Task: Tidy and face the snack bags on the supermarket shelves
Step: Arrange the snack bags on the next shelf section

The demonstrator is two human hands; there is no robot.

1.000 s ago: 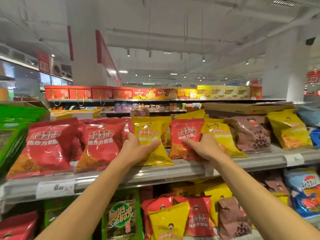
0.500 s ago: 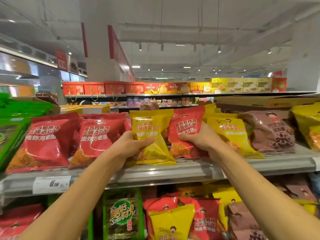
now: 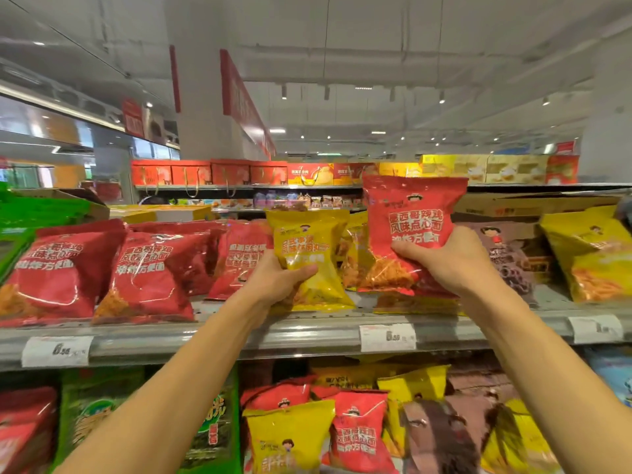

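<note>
Head view, left hand [image 3: 277, 285] gripping yellow bag [image 3: 307, 258], right hand [image 3: 455, 261] gripping raised red bag [image 3: 410, 230] above shelf edge [image 3: 290, 333].

Left hand [image 3: 273, 282] holds a bag [image 3: 307, 258] left of the raised bag [image 3: 410, 234].

Hidden, cropped and blurred parts around the two hands

The left hand [image 3: 278, 280] is covering the lower left of the yellow snack bag [image 3: 309, 258], and its fingers are lying out of sight behind the pack; the right hand [image 3: 451, 260] is hiding the red snack bag [image 3: 412, 234]'s lower right corner. Behind that red bag, a yellow pack is showing only as a strip. Price tags [image 3: 387, 338] below the hands are blurring beyond reading. Far right of the right hand, a yellow bag [image 3: 593, 253] is running off the frame edge; far left of the left hand, green packaging [image 3: 37, 213] is being cropped too.
</note>
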